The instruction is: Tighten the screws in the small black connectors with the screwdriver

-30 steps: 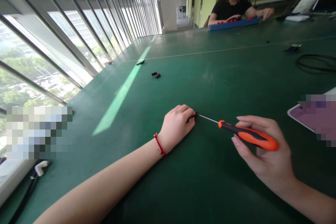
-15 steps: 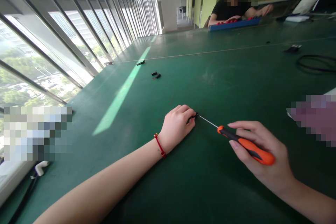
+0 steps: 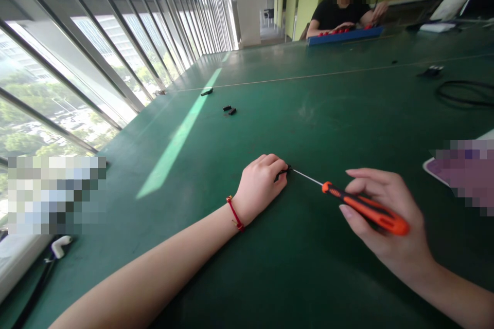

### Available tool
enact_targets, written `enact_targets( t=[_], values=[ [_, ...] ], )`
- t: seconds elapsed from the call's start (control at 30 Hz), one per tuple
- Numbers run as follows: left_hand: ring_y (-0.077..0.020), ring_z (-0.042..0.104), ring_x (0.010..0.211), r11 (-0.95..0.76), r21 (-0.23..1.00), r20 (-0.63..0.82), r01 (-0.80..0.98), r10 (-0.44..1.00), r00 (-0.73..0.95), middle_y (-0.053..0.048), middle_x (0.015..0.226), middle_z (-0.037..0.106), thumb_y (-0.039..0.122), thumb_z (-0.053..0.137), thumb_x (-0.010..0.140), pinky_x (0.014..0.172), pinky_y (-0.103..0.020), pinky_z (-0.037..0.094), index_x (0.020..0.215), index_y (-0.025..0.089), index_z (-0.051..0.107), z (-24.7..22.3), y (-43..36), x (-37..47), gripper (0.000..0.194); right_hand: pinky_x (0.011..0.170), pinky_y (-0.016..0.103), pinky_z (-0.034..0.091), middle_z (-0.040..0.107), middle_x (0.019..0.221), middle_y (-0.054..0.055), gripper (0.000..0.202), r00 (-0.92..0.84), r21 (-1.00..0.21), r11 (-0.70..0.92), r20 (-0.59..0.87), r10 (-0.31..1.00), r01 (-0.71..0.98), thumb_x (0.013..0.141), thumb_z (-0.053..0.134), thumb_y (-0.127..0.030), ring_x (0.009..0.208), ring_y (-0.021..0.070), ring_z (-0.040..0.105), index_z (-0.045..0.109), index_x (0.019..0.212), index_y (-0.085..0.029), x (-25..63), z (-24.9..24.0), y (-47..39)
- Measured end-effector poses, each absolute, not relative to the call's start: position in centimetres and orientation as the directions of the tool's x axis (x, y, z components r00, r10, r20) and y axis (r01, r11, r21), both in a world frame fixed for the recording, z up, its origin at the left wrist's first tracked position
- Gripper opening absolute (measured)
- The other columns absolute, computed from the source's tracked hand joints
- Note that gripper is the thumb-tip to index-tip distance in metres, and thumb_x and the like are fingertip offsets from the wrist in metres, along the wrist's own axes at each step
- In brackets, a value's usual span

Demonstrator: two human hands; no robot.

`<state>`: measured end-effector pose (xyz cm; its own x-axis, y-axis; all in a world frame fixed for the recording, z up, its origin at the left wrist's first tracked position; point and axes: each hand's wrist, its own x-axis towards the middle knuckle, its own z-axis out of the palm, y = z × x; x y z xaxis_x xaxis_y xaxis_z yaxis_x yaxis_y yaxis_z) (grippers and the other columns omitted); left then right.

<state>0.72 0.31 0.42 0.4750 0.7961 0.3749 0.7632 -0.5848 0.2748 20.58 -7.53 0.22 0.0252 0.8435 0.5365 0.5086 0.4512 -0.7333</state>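
My left hand [image 3: 262,180], with a red bracelet at the wrist, rests on the green table and pinches a small black part [image 3: 283,171] whose kind I cannot make out. Most of that part is hidden by the fingers. My right hand [image 3: 389,211] holds an orange and black screwdriver [image 3: 365,208] by its handle, with index finger and thumb spread apart around it. The screwdriver's thin shaft points left, and its tip meets the black part at my left fingertips.
Small black pieces [image 3: 229,110] lie farther back on the table [image 3: 309,133], with another black piece [image 3: 207,92] beyond. At right are a black cable [image 3: 465,92] and a blurred purple thing [image 3: 466,175]. Across the table sits a person [image 3: 339,13] behind a blue tray [image 3: 345,36].
The screwdriver handle has rolled about its axis and shifted slightly right. My right index finger has lifted off a little and moved right. My left hand has stayed still.
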Motion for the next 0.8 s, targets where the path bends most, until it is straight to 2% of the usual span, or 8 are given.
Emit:
enact_targets(
  t=[0.1,0.23,0.37,0.43,0.5,0.57,0.67,0.8],
  values=[
    [-0.0162,0.06,0.085,-0.585,0.279,0.373,0.761,0.797,0.476,-0.002,0.093,0.066,0.017,0.05,0.082,0.073,-0.027,0.05,0.087,0.018,0.063,0.42,0.32,0.71,0.014,0.054,0.023,0.052,0.059,0.072,-0.001,0.024,-0.051,-0.709,0.432,0.49,0.87,0.557,0.08,0.06,-0.022,0.06,0.0131,0.061,0.056,0.103,-0.026,20.6,0.23,-7.56],
    [-0.0165,0.06,0.085,-0.584,0.282,0.372,0.761,0.798,0.474,-0.002,0.093,0.066,0.017,0.05,0.082,0.073,-0.027,0.049,0.087,0.018,0.063,0.38,0.35,0.7,0.014,0.066,0.027,0.055,0.059,0.09,0.003,0.04,0.071,-0.705,0.467,0.587,0.806,0.533,0.076,0.064,-0.022,0.073,0.0151,0.063,0.052,0.113,-0.024,20.56,0.2,-7.58],
    [-0.0161,0.06,0.085,-0.584,0.289,0.371,0.759,0.799,0.474,-0.002,0.093,0.066,0.017,0.05,0.082,0.073,-0.027,0.049,0.086,0.019,0.063,0.35,0.35,0.69,0.014,0.057,0.024,0.052,0.056,0.07,-0.002,0.033,-0.051,-0.73,0.439,0.488,0.872,0.523,0.079,0.06,-0.022,0.06,0.0128,0.06,0.052,0.111,-0.025,20.57,0.27,-7.71],
    [-0.0162,0.06,0.085,-0.585,0.289,0.37,0.757,0.798,0.476,-0.002,0.093,0.066,0.017,0.05,0.082,0.074,-0.027,0.05,0.087,0.019,0.063,0.35,0.35,0.68,0.014,0.06,0.025,0.053,0.059,0.077,0.0,0.03,-0.018,-0.706,0.455,0.531,0.847,0.543,0.079,0.061,-0.022,0.065,0.0137,0.062,0.054,0.107,-0.025,20.58,0.23,-7.72],
    [-0.0163,0.06,0.086,-0.585,0.29,0.372,0.757,0.798,0.474,-0.002,0.093,0.066,0.017,0.05,0.082,0.074,-0.027,0.05,0.087,0.019,0.063,0.35,0.34,0.68,0.014,0.065,0.027,0.055,0.06,0.089,0.003,0.037,0.044,-0.699,0.47,0.581,0.813,0.539,0.077,0.063,-0.022,0.075,0.0162,0.064,0.052,0.112,-0.025,20.59,0.15,-7.67],
    [-0.0163,0.06,0.086,-0.584,0.293,0.373,0.757,0.799,0.472,-0.002,0.093,0.066,0.017,0.05,0.082,0.074,-0.027,0.05,0.086,0.019,0.063,0.35,0.34,0.68,0.014,0.065,0.028,0.055,0.059,0.086,0.002,0.04,0.013,-0.711,0.463,0.553,0.833,0.529,0.077,0.063,-0.024,0.073,0.0164,0.064,0.05,0.114,-0.025,20.58,0.09,-7.61],
    [-0.0162,0.06,0.085,-0.583,0.294,0.373,0.757,0.8,0.471,-0.002,0.092,0.066,0.017,0.05,0.082,0.073,-0.027,0.05,0.086,0.019,0.063,0.36,0.34,0.69,0.014,0.06,0.025,0.054,0.059,0.075,-0.001,0.032,-0.054,-0.702,0.452,0.51,0.858,0.55,0.079,0.061,-0.023,0.065,0.0144,0.063,0.053,0.11,-0.025,20.53,0.09,-7.57],
    [-0.0164,0.06,0.086,-0.586,0.285,0.373,0.758,0.797,0.476,-0.002,0.093,0.066,0.018,0.05,0.082,0.073,-0.027,0.05,0.087,0.019,0.063,0.38,0.33,0.7,0.014,0.065,0.025,0.054,0.059,0.086,0.002,0.039,0.036,-0.677,0.498,0.611,0.791,0.542,0.076,0.064,-0.022,0.077,0.0155,0.063,0.051,0.113,-0.024,20.52,0.24,-7.55]
  ],
)
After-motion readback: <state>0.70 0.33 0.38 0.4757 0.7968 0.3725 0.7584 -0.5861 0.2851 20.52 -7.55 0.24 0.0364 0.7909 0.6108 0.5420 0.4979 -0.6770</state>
